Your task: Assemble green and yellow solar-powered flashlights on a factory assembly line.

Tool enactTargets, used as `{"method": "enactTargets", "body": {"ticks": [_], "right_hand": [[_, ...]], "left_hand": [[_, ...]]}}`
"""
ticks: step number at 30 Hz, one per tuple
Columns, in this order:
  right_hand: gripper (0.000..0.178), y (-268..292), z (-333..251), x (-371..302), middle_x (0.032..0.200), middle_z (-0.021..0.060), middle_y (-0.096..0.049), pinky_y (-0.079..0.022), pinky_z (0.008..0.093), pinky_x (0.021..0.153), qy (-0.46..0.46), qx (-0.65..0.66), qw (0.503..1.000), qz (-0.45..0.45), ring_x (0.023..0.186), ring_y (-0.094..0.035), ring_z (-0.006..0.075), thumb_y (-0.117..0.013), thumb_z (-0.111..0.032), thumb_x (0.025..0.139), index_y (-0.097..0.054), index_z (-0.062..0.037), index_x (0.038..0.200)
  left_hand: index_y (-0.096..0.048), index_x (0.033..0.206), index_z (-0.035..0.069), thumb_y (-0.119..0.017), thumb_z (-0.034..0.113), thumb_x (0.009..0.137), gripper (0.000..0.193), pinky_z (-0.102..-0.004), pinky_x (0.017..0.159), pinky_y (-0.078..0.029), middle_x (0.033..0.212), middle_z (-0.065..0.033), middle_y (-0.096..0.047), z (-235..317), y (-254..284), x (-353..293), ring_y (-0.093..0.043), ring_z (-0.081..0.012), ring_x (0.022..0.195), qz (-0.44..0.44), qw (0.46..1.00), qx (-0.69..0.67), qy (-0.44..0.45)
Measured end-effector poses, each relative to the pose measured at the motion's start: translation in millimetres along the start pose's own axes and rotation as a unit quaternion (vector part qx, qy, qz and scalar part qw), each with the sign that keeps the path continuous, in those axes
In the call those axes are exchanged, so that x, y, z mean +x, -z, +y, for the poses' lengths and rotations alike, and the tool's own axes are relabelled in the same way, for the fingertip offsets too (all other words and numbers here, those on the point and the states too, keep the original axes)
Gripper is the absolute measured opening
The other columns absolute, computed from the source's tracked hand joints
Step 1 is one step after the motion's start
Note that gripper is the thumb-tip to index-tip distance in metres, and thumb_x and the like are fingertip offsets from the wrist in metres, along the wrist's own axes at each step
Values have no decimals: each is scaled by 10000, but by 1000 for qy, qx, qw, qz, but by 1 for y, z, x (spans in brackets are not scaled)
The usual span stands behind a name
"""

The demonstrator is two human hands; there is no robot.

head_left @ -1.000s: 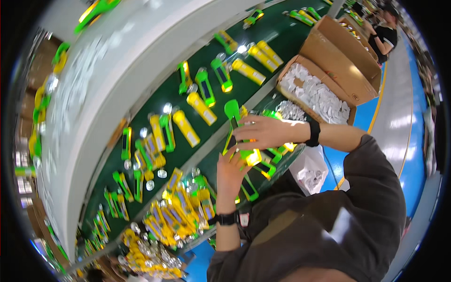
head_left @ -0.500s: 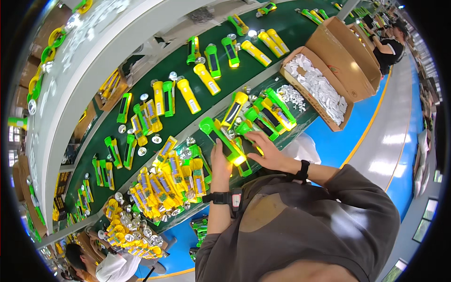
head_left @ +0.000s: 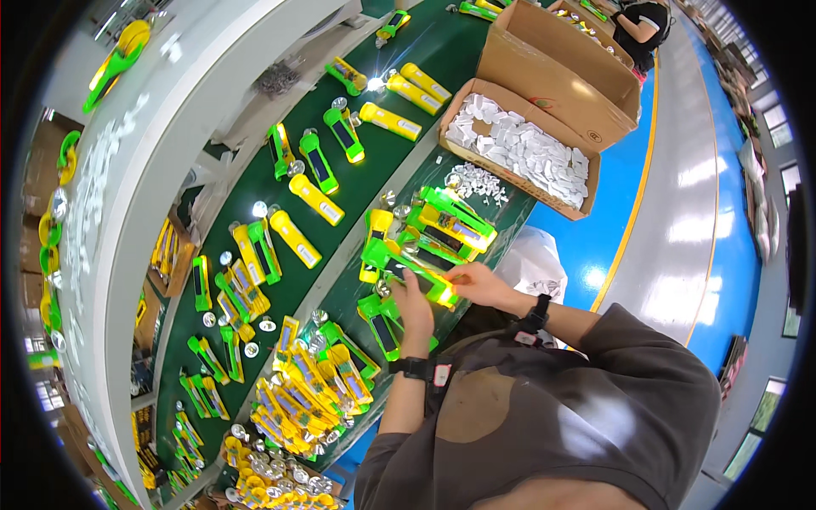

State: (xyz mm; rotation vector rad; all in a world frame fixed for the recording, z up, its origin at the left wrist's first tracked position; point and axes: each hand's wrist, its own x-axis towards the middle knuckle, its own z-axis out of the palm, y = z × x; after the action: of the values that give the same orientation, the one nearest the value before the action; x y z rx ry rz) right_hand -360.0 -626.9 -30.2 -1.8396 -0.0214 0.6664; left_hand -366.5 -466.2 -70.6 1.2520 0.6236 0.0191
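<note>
While you read this: every place below is given relative to the cardboard box (head_left: 544, 93) of white slips.

Held item: green flashlight (head_left: 408, 268); it sits near the box, on the side toward you, with its lit yellow end toward your right hand.

Left hand (head_left: 414, 306): fingers wrapped round the flashlight body from below; a firm hold on it; black wrist strap behind.

Right hand (head_left: 476, 282): fingertips pinched on the lit end of the same flashlight; narrow grip; black watch at the wrist.

Change: a second ago you held the flashlight raised, your right hand flat across it; half a second ago it lay in your left hand alone, right hand just beside; now both hands close on it, lower and nearer your chest; you appear to be working on the lamp end, as a judgement only.

Pile: green and yellow flashlights (head_left: 446, 225) heaped between the box and your hands; several lit.

Belt: dark green conveyor (head_left: 374, 161) runs past the box's far side; single flashlights on it, spaced apart, with small round shiny reflectors beside some.

Materials: flashlight shells glossy moulded plastic, long, with a dark panel on one face; box matt brown card, flaps open; slips thin, white, loose.

Further stock: dense yellow heap (head_left: 297, 399) well away from the box, on your left.
</note>
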Motion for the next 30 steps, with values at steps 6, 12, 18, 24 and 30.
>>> {"method": "enactTargets", "body": {"ticks": [6, 12, 18, 24, 30], "right_hand": [[401, 32, -17, -2, 1066, 198, -550, -510, 384, 774, 100, -87, 979, 154, 922, -614, 307, -677, -164, 767, -573, -5, 1120], [376, 111, -50, 67, 925, 176, -587, -494, 366, 716, 203, -141, 942, 226, 817, -614, 278, -689, -209, 744, -602, -4, 1047], [394, 253, -106, 277, 1023, 183, -520, -470, 395, 816, 263, -281, 839, 386, 969, -535, 359, -662, -78, 697, -534, -24, 1066], [313, 401, -93, 509, 1022, 65, -532, -437, 327, 727, 348, -555, 557, 510, 974, -509, 221, -620, -151, 700, -555, -96, 1001], [241, 402, -117, 657, 990, 65, -581, -474, 377, 743, 411, -599, 468, 503, 982, -563, 229, -553, -135, 768, -592, -119, 1006]], "left_hand": [[-374, 1145, -77, -580, 134, 892, 389, -371, 902, -406, 1157, -194, -490, -22, -50, 5, -513, -271, 1036, -5, 996, 76, -48], [-272, 1235, -119, -588, 159, 880, 551, -427, 922, -396, 1167, -259, -425, -17, -40, 8, -499, -357, 1052, 13, 946, 273, -175], [-265, 1255, -110, -600, 133, 860, 572, -440, 1000, -314, 1197, -271, -377, 24, -55, 2, -431, -369, 1110, 85, 819, 501, -265], [-358, 1196, -65, -553, 30, 814, 439, -391, 940, -374, 1129, -204, -441, 40, -33, 43, -470, -282, 1049, 241, 830, 459, -206], [-381, 1177, -55, -562, 32, 809, 419, -389, 924, -380, 1105, -197, -452, 43, -48, 180, -477, -282, 1031, 303, 797, 415, -317]]}}
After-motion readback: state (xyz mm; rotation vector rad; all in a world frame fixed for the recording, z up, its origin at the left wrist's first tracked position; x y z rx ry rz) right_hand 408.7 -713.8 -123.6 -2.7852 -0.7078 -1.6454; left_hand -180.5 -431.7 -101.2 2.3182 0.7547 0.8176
